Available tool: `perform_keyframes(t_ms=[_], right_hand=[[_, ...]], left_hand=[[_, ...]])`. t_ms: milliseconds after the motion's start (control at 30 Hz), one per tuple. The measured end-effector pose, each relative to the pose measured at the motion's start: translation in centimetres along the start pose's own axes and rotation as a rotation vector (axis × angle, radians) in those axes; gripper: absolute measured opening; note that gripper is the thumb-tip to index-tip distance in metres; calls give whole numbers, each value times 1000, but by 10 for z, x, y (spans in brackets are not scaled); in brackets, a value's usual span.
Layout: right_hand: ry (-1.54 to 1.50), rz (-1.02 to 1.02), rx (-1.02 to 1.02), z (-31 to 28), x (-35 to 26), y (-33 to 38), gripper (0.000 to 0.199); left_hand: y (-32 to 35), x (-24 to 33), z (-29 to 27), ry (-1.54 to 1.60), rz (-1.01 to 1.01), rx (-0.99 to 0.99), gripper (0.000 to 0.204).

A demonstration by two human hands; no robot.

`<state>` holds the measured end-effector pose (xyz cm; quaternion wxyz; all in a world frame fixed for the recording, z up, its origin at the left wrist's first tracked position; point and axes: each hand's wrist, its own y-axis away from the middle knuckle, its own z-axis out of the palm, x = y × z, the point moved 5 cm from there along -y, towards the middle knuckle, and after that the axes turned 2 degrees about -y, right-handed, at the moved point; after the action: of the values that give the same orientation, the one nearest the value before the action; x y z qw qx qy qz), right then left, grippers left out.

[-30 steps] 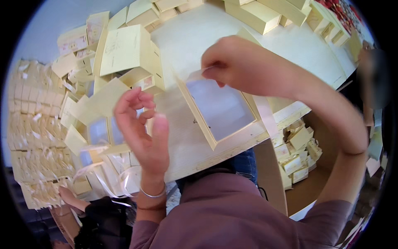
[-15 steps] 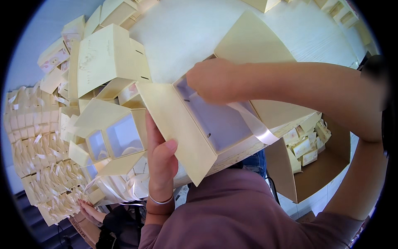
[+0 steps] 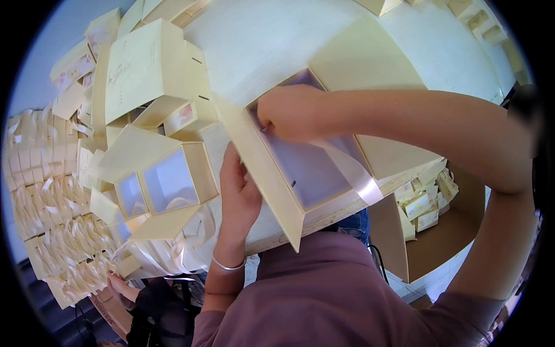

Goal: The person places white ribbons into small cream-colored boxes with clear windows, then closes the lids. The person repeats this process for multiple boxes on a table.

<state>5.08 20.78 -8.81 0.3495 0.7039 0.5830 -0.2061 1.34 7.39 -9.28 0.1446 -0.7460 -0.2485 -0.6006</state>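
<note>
A cream gift box (image 3: 332,179) with a pale lilac inside lies open in front of me, its side flaps spread. My right hand (image 3: 292,113) reaches inside, its fingers closed at the left wall on a white satin ribbon (image 3: 364,184). The ribbon trails from under that hand across the box and over its near right edge. A small dark slot (image 3: 293,183) shows in the left wall. My left hand (image 3: 240,188) is outside, behind the raised left flap (image 3: 263,173). Its fingers bend toward the box wall, and the flap hides what they hold, if anything.
Left of my box stands another open cream box (image 3: 173,179) with ribbons, beside stacked boxes (image 3: 136,75). Rows of ribboned boxes (image 3: 58,214) fill the far left, near another person's hand (image 3: 120,286). Below the white table's right edge sits a cardboard carton (image 3: 445,254) holding small packets.
My left hand has shifted right and up; its thumb has left the flap's front face and gone behind. The right hand stays in the box, lower along the left wall.
</note>
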Motion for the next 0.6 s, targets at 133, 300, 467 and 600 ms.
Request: perform_keyframes(t_ms=[133, 300, 467, 600], right_hand=[[-378, 228, -137, 3, 9, 3, 21], [-1126, 304, 80, -23, -21, 69, 50], [-1387, -520, 718, -90, -34, 194, 42], [-1319, -962, 892, -131, -28, 275, 45]], left_hand=[[-15, -3, 2, -287, 73, 39, 21], [-31, -8, 1, -403, 144, 130, 7], [-36, -20, -8, -124, 74, 124, 9], [-36, -24, -4, 223, -150, 28, 7]])
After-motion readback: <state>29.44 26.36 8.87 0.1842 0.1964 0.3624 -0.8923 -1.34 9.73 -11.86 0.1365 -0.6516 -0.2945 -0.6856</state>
